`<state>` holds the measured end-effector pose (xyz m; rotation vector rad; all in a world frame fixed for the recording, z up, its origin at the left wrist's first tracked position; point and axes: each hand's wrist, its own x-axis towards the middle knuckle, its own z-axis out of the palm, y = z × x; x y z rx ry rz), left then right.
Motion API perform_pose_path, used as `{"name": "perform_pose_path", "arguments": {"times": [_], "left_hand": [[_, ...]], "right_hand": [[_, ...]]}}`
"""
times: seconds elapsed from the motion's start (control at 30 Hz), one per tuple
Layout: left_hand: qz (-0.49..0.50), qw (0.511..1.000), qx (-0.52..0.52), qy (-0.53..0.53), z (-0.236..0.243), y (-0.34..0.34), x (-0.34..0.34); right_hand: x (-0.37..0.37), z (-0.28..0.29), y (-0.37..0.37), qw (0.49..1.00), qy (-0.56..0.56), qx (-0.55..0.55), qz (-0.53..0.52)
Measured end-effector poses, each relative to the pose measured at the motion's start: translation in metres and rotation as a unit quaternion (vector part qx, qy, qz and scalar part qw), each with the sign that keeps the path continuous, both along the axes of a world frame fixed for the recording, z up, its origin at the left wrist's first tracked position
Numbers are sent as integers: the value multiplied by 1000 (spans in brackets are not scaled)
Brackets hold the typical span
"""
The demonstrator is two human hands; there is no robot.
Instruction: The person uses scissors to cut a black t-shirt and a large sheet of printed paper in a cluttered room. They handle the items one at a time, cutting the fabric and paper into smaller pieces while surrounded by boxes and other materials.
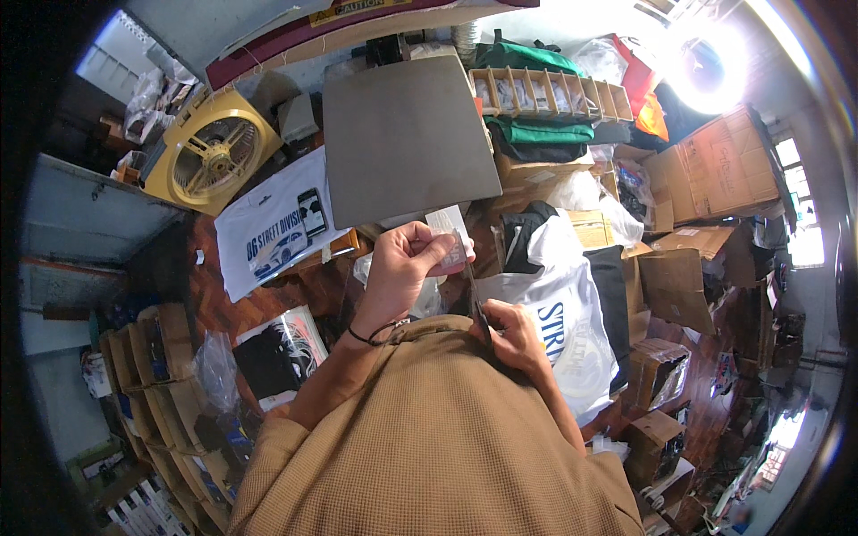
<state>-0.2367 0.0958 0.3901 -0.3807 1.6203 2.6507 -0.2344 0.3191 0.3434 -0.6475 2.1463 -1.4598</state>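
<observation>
My left hand [399,270] pinches a small piece of printed film [450,221] between thumb and fingers, with pale lettering on its lower part. A dark band circles that wrist. In my right hand [517,338] is a pair of scissors [476,299], its fingers closed round the handles. The blades point up along the film's right edge; whether they are cutting into it I cannot tell. Just beyond my hands is a flat grey board [407,134]. To its left lies a white T-shirt [241,223] with blue print, and a phone [312,213] rests on it.
A white printed shirt [581,313] is draped close to my right arm. A yellow fan [214,161] stands far left. Beyond on the right are a wooden divided rack [536,94] and cardboard boxes [715,170]. Cardboard shelving [161,393] stands at lower left.
</observation>
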Motion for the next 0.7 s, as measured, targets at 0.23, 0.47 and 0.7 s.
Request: {"name": "perform_pose_path", "arguments": {"times": [0.23, 0.47, 0.7], "left_hand": [[-16, 1000, -20, -4, -14, -1, 0], [-19, 999, -26, -13, -9, 3, 1], [-26, 999, -29, -1, -15, 0, 3]], "right_hand": [[-1, 2, -1, 1000, -11, -6, -8], [-4, 5, -4, 1000, 2, -22, -17], [-9, 1, -5, 1000, 6, -26, -1]]}}
